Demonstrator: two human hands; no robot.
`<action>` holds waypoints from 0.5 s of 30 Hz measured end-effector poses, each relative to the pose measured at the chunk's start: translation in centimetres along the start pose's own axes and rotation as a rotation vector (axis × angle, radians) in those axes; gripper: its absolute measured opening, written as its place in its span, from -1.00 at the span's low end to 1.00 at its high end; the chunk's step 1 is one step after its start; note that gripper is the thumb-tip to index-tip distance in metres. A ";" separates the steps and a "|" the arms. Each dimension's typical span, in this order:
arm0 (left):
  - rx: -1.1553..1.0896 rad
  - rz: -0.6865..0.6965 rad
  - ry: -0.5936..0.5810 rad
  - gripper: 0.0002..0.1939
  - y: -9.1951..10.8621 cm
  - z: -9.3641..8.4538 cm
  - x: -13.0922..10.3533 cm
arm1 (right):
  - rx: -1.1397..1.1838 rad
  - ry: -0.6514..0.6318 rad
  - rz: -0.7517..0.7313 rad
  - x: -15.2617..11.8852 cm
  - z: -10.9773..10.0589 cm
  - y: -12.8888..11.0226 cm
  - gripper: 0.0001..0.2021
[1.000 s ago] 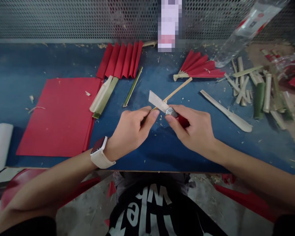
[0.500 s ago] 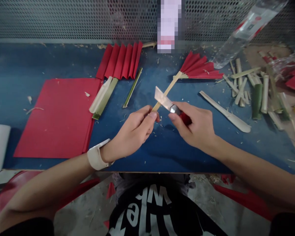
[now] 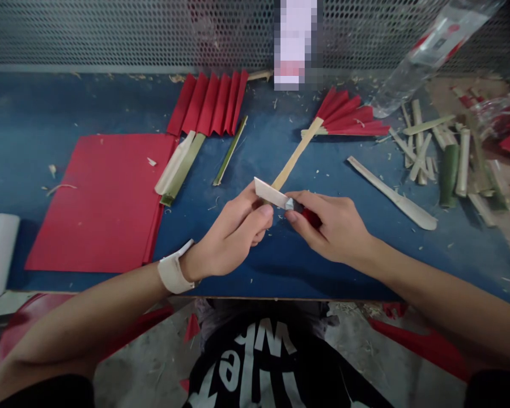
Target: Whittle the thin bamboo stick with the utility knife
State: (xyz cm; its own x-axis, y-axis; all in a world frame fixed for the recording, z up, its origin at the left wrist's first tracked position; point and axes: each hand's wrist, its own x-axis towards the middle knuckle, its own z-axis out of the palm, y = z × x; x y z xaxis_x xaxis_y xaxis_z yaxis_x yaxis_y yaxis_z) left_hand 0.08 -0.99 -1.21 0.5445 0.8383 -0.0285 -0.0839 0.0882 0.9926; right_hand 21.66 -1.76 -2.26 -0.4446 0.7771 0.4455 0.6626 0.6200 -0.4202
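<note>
My left hand (image 3: 240, 229) is closed around the near end of a thin bamboo strip (image 3: 297, 156), which slants up and away to the right. In my right hand (image 3: 329, 226) is a utility knife (image 3: 274, 195) with a dark and red handle, mostly hidden by the fingers. Its blade lies across the strip, close to my left thumb and forefinger. Beyond the strip's far end lies a pleated red paper fan (image 3: 348, 116) with a pale strip along its lower edge.
Red paper sheets (image 3: 97, 204) lie at left, below pleated red paper (image 3: 208, 105). Split bamboo pieces (image 3: 182, 170) rest beside them. A pale, knife-shaped bamboo piece (image 3: 393, 192), bamboo scraps (image 3: 448, 175) and a plastic bottle (image 3: 433, 48) are at right. Mesh (image 3: 110, 37) stands behind.
The knife blade has moved down along the strip toward me, nearer my left fingers. The strip's flat face now shows wider. My left hand has shifted slightly.
</note>
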 end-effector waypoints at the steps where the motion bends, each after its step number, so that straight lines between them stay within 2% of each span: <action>1: 0.030 0.021 0.005 -0.81 -0.1 -0.1 -0.1 | -0.003 0.001 0.006 0.0 -0.1 0.0 -0.67; 5: 0.119 0.068 0.049 -0.68 -0.6 -0.1 0.0 | -0.008 -0.026 0.021 0.2 -0.3 0.1 -0.65; 9: 0.163 0.088 0.070 -0.65 -0.7 -0.1 0.2 | 0.023 -0.042 0.021 0.0 -0.4 0.0 -0.63; 15: 0.158 0.082 0.094 -0.64 -0.5 0.1 0.2 | -0.077 0.046 0.011 -0.4 0.1 -0.2 -0.69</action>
State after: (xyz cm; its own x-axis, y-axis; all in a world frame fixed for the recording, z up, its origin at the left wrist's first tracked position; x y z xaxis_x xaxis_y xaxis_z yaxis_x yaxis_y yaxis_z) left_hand 0.31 -0.89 -1.73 0.4601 0.8864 0.0501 0.0112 -0.0622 0.9980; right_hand 21.63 -2.19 -2.43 -0.4101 0.7768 0.4779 0.7123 0.6000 -0.3641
